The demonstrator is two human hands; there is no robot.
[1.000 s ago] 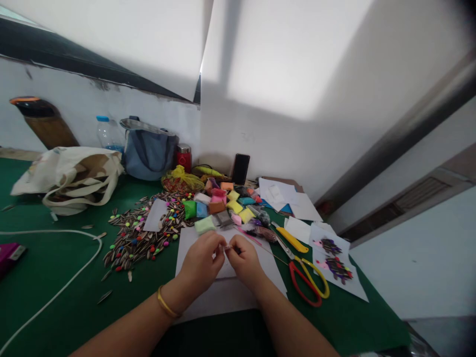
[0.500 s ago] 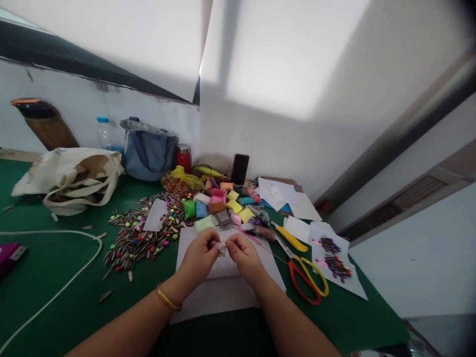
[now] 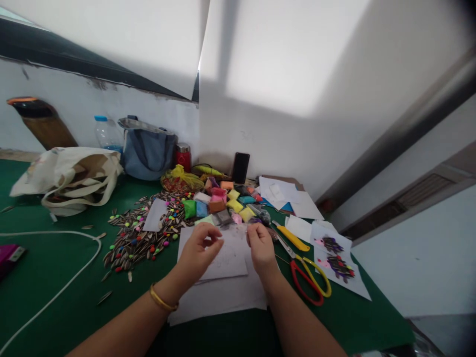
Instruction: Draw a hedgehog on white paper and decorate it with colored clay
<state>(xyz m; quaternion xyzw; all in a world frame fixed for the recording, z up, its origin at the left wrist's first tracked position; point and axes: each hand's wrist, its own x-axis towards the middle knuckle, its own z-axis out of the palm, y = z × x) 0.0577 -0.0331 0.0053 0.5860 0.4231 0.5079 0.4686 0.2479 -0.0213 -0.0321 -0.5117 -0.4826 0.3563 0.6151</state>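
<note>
My left hand (image 3: 201, 248) is raised over the white paper (image 3: 223, 258), its fingers curved and the thumb apart, with nothing visible in it. To its right, my right hand (image 3: 260, 245) is closed in a pinch. A small, crinkled, see-through plastic wrapper (image 3: 240, 231) shows at its fingertips, blurred at the edges. Faint drawn lines mark the top sheet of paper under my hands. Just beyond my fingers lies a pile of small coloured clay packets (image 3: 223, 216), among them yellow, green, blue and orange ones.
Sunflower seeds mixed with coloured beads (image 3: 141, 238) spread to the left. Scissors (image 3: 307, 277) and a yellow utility knife (image 3: 293, 238) lie right, beside a sheet with seed figures (image 3: 336, 260). A phone (image 3: 240, 167), blue bag (image 3: 148, 151) and cloth bag (image 3: 82, 158) stand behind.
My hands have parted. The left has let go of the crinkled plastic and moved back left with its fingers loosened; the right has shifted right and slightly up. More of the drawn paper shows.
</note>
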